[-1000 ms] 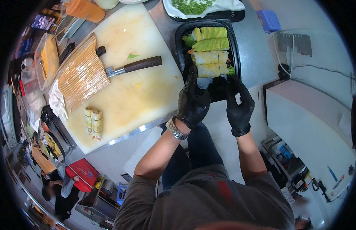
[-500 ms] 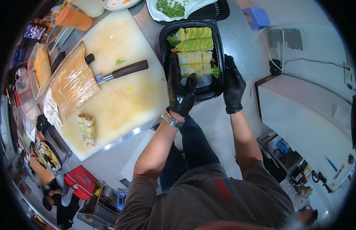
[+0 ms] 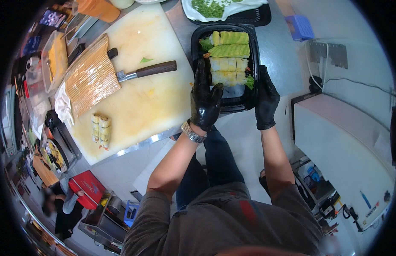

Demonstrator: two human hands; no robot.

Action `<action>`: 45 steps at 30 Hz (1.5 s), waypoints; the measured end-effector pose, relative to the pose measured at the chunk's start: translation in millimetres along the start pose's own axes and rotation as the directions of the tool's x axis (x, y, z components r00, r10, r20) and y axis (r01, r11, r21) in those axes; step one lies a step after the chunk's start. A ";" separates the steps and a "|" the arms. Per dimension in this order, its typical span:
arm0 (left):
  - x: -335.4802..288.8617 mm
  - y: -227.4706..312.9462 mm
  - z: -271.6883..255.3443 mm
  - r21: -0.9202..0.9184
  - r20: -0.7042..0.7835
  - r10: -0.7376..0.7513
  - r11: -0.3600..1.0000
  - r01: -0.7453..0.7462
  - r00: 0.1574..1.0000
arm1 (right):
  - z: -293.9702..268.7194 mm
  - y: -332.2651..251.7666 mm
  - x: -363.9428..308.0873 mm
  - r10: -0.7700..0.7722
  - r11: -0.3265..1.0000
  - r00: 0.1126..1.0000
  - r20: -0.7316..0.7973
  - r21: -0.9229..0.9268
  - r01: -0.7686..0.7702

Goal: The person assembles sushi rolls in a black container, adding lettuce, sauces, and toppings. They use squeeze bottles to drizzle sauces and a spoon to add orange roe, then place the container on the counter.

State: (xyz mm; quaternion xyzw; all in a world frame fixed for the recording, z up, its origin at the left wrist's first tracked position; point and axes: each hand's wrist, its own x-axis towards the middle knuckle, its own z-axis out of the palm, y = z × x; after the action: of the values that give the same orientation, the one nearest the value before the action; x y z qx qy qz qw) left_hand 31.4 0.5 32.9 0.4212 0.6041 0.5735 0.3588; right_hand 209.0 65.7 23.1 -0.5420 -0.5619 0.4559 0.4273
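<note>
A black plastic tray (image 3: 254, 47) is at the near side of the metal counter, right of the cutting board. In it lie sushi rolls topped with green avocado slices (image 3: 230, 44) and, nearer me, cut pale-yellow rolls (image 3: 229, 71) with lettuce poking out. My left hand (image 3: 205, 102), in a wet black glove, grips the tray's left side, its thumb over the near part. Along the right wall presses my right hand (image 3: 267, 98), also gloved in black, fingers pointing away from me and partly hidden by the rim.
A white cutting board (image 3: 151, 106) bears a wrapped bamboo mat (image 3: 93, 77), a dark-handled knife (image 3: 155, 69) and two sliced rolls (image 3: 101, 130). Another black tray (image 3: 262, 15) behind holds chopped greens on white paper. A purple basket (image 3: 300, 27) stands far right. At lower left is another person beside a red bag (image 3: 87, 189).
The whole view has shifted slightly, so board and tray sit further right in the picture. Both hands keep hold of the tray, with its rolls unchanged.
</note>
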 end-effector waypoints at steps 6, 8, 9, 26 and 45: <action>-18.4 9.4 -27.4 0.055 -0.082 -0.013 0.998 0.017 0.997 | -3.1 11.1 2.1 -0.096 0.993 0.995 0.011 0.069 0.095; -20.9 14.9 -28.9 0.142 -0.105 0.040 0.990 -0.024 0.994 | 1.7 5.5 -0.2 -0.048 0.989 0.997 -0.054 0.134 0.055; -21.6 18.1 -28.5 0.179 -0.114 0.067 0.983 -0.046 0.991 | 3.7 -2.8 0.9 -0.026 0.986 0.996 -0.087 0.161 0.040; -21.1 -15.5 -15.9 0.818 0.421 0.010 0.428 -0.384 0.907 | 10.9 -22.8 50.3 -0.522 0.581 0.697 0.492 -0.393 0.713; -4.3 1.8 -24.1 0.743 0.441 0.154 0.490 -0.456 0.884 | 10.8 -29.5 59.1 -0.401 0.511 0.776 0.487 -0.584 0.631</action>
State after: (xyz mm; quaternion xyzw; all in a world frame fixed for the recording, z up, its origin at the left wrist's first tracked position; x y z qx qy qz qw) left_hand 11.2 -12.9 36.6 0.7269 0.6499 0.1985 0.0992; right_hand 189.2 124.2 48.8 -0.3961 -0.8861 0.1209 0.2082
